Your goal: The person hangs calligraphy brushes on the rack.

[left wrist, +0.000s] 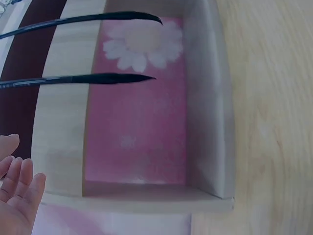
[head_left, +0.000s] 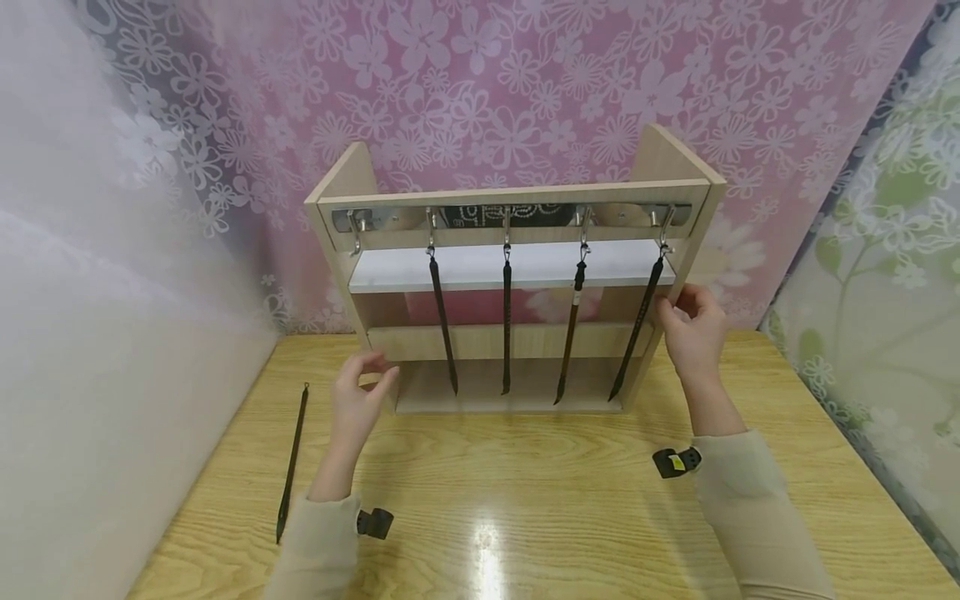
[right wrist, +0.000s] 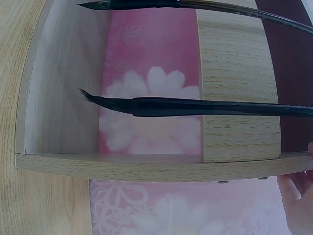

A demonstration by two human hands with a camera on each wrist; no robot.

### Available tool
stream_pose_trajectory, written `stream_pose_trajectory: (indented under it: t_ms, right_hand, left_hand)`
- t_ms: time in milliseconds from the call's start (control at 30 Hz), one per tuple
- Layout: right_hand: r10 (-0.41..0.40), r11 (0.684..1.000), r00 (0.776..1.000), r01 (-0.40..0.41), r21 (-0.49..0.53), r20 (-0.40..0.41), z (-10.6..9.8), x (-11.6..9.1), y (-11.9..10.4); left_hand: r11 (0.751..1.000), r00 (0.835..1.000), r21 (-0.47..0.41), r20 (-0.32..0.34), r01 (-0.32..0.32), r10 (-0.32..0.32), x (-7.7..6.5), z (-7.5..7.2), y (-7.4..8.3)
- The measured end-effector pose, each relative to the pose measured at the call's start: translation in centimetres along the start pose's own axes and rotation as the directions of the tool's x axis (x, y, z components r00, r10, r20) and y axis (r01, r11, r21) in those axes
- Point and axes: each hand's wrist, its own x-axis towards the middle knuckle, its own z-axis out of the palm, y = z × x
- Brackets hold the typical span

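A light wooden shelf rack (head_left: 525, 196) stands on the table, with a metal hook strip (head_left: 465, 218) along its upper front. Several dark writing brushes hang tip down from the hooks, among them a brush with a brown handle (head_left: 572, 333); the leftmost hook (head_left: 356, 233) bears none. My right hand (head_left: 693, 329) grips the edge of the rack's right side panel, thumb inside. My left hand (head_left: 360, 396) is at the lower part of the left side panel, fingers loosely bent, thumb apart; whether it touches the wood I cannot tell. Another brush (head_left: 292, 467) lies left of my left forearm.
The yellow wood-grain table (head_left: 510, 492) extends in front of the rack. Behind it hangs a pink flowered backdrop (head_left: 480, 100); a pale wall (head_left: 112, 292) stands at the left and a leafy-patterned one (head_left: 877, 275) at the right.
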Motion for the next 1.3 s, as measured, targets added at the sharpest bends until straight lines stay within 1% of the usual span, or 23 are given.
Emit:
stream_pose_trajectory:
  t_ms: [33,100,233,267,433,533,767,867,967,1000,1100,1200,1233,1300]
  right_hand:
    - [0.005,1.0,1.0,-0.005,0.003,0.0,0.0,0.0,0.0]
    - [0.013,1.0,1.0,-0.013,0.009,-0.002,0.0,0.0,0.1]
    - [0.018,1.0,1.0,-0.018,0.003,0.001,0.0,0.1,0.1]
    - [0.02,1.0,1.0,-0.02,0.002,0.003,0.0,0.1,0.2]
    - [0.022,1.0,1.0,-0.022,0.005,0.009,0.0,0.1,0.2]
    - [0.016,1.0,1.0,-0.016,0.008,0.008,0.0,0.1,0.1]
    - [0.004,1.0,1.0,-0.004,0.013,0.0,0.0,0.0,0.0]
    - [0.005,1.0,1.0,-0.004,0.016,-0.001,0.0,-0.1,-0.1]
    - [0.004,1.0,1.0,-0.004,0.019,0.001,0.0,-0.1,-0.1]
    - [0.002,1.0,1.0,-0.002,0.018,0.001,0.0,-0.1,-0.1]
    - [-0.002,1.0,1.0,0.002,0.022,0.002,0.0,-0.1,-0.2]
    - [-0.007,1.0,1.0,0.007,0.016,-0.001,0.0,-0.1,-0.1]
    - [-0.008,1.0,1.0,0.008,0.015,0.0,0.0,-0.1,-0.1]
    - [-0.013,1.0,1.0,0.013,0.01,0.0,0.0,-0.1,-0.1]
  left_hand:
    - [1.0,1.0,-0.01,0.018,0.017,-0.017,0.1,-0.7,1.7]
    - [1.0,0.999,-0.011,0.024,0.027,-0.026,0.0,-1.3,2.0]
    - [0.999,0.999,0.005,0.015,0.049,-0.049,-0.4,-2.1,2.2]
    - [0.999,0.999,0.031,-0.004,0.043,-0.042,-0.7,-1.9,0.7]
    - [0.994,0.996,0.068,-0.032,0.081,-0.079,-1.4,-2.5,-0.1]
    - [0.991,0.994,0.09,-0.039,0.101,-0.098,-1.9,-2.8,-0.5]
    - [0.989,0.994,0.097,-0.027,0.111,-0.109,-3.0,-4.1,-0.7]
    - [0.984,0.994,0.141,-0.033,0.11,-0.106,-3.4,-4.9,-0.6]
    - [0.973,0.993,0.198,-0.027,0.121,-0.118,-3.7,-5.8,-0.6]
    - [0.977,0.992,0.169,-0.011,0.127,-0.127,-3.5,-6.3,1.2]
    - [0.964,0.984,0.201,0.005,0.172,-0.176,-3.8,-7.1,1.4]
    - [0.954,0.976,0.211,0.007,0.21,-0.217,-4.2,-7.8,1.5]
    - [0.94,0.973,0.257,-0.004,0.224,-0.23,-4.7,-7.7,-0.2]
    - [0.936,0.969,0.258,-0.009,0.239,-0.246,-4.9,-8.1,-0.2]
